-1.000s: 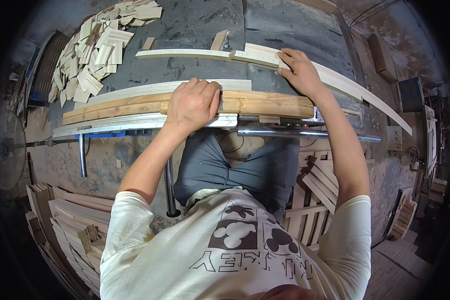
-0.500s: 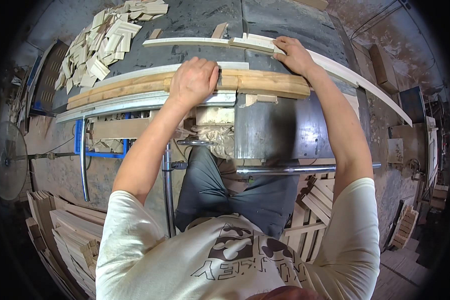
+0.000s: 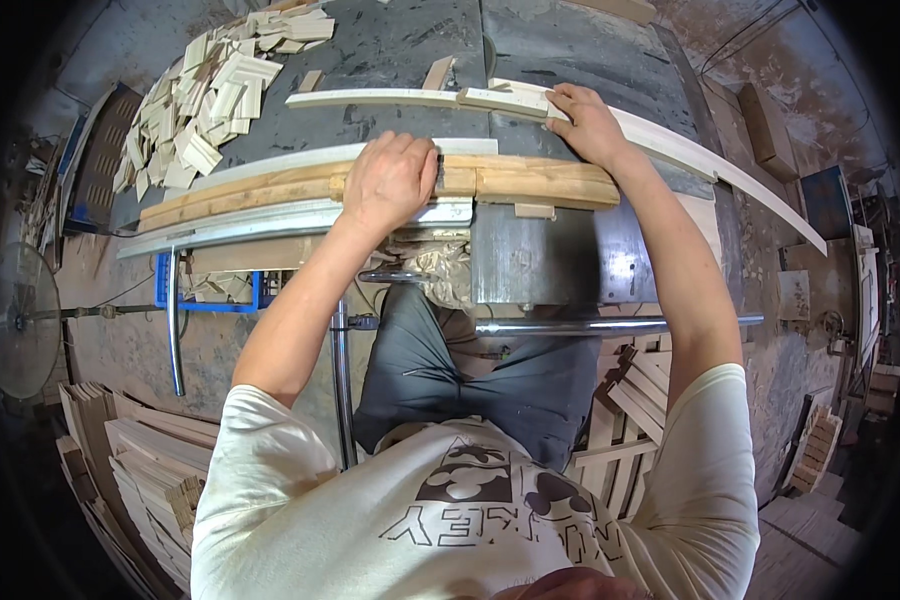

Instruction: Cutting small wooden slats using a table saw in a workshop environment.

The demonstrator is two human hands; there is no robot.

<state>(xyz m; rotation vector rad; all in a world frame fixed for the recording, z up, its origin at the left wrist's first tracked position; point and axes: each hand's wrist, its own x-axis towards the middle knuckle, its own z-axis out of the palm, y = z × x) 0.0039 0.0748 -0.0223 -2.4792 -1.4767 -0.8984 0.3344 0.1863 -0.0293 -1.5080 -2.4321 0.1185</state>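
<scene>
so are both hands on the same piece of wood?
No, the left hand is closed over the yellowish wooden bar, while the right hand is on the pale wood strip lying beyond it.

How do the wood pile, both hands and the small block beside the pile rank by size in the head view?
1. Wood pile
2. Left hand and right hand: too alike to rank
3. Small block

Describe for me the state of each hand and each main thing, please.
Bare left hand: curled over the yellow-brown wooden bar
Bare right hand: touching the pale narrow wooden strips
Pale flat wood pieces: heaped loosely
Blue rectangular plastic crate: partly visible, holding pieces
Pale wooden boards, lower left: stacked
</scene>
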